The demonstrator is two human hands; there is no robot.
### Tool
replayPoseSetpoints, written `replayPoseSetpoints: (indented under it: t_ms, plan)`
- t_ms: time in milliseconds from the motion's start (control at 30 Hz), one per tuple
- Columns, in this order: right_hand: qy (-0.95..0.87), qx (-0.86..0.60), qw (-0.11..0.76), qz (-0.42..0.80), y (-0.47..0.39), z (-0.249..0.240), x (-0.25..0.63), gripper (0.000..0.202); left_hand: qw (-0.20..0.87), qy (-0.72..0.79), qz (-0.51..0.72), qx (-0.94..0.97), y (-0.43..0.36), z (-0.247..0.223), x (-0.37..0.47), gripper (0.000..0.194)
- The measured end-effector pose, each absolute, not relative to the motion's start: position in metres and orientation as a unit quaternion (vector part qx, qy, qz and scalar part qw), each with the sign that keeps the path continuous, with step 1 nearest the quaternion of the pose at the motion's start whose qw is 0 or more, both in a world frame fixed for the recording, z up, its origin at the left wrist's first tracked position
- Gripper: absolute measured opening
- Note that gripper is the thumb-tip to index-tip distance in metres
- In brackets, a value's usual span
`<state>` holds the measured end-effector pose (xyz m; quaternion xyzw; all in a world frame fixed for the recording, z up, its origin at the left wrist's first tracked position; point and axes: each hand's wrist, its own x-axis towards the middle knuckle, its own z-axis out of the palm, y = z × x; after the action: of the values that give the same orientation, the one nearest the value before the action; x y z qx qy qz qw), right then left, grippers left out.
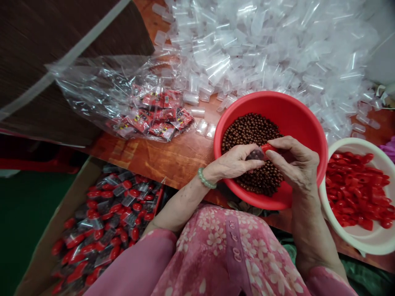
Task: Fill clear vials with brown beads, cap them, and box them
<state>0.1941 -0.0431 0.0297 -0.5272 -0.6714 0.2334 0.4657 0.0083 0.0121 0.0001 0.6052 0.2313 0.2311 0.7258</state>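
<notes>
Over a red basin (308, 123) partly filled with small brown balls (253, 127), my two hands meet. My left hand (236, 162), below a green bead bracelet (206, 178), is closed round a clear container (255, 154) with brown balls inside. Thumb and fingers of my right hand (293, 162) pinch a red cap (268, 147) at the open end of that container. Whether the cap is fully seated cannot be seen. To the right, a white basin (325, 197) holds many red caps (358, 189).
Clear empty containers (262, 49) are heaped at the back of the wooden table (148, 158). A plastic bag (95, 94) with red packets (160, 119) lies at the left. Below it, a cardboard box (46, 242) holds capped containers (101, 222).
</notes>
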Motion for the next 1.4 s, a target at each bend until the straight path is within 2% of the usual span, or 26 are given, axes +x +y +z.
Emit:
replayPoseSetpoints:
  t_ms: [267,500,600,700,800,867,933,1200,1400]
  plan:
    - [-0.616,-0.544,0.478,0.309,-0.042,0.034,0.195,0.015,0.761,0.223,0.185,0.581,0.014,0.001,0.009,0.021]
    - [-0.63,-0.57,0.44,0.291,-0.044,0.032,0.197,0.014,0.735,0.254,0.178,0.603,0.013,0.004,0.01,0.015]
    - [-0.669,-0.565,0.415,0.246,-0.044,0.031,0.197,0.012,0.73,0.258,0.183,0.606,0.014,0.002,0.01,0.015]
    - [-0.72,-0.537,0.396,0.192,-0.043,0.03,0.198,0.015,0.753,0.252,0.185,0.579,0.014,0.0,0.01,0.024]
    - [-0.768,-0.515,0.352,0.145,-0.044,0.026,0.197,0.043,0.773,0.251,0.206,0.545,0.014,-0.001,0.01,0.039]
    - [-0.795,-0.507,0.315,0.107,-0.046,0.023,0.193,0.07,0.778,0.249,0.231,0.529,0.015,-0.001,0.011,0.043]
    - [-0.81,-0.509,0.283,0.065,-0.048,0.018,0.187,0.086,0.79,0.243,0.242,0.508,0.015,-0.001,0.013,0.044]
    - [-0.815,-0.523,0.216,-0.123,-0.046,0.007,0.176,0.079,0.816,0.212,0.248,0.478,0.015,-0.005,0.019,0.051]
    - [-0.814,-0.512,0.227,-0.157,-0.04,0.005,0.176,0.072,0.826,0.211,0.262,0.453,0.013,-0.002,0.018,0.056]
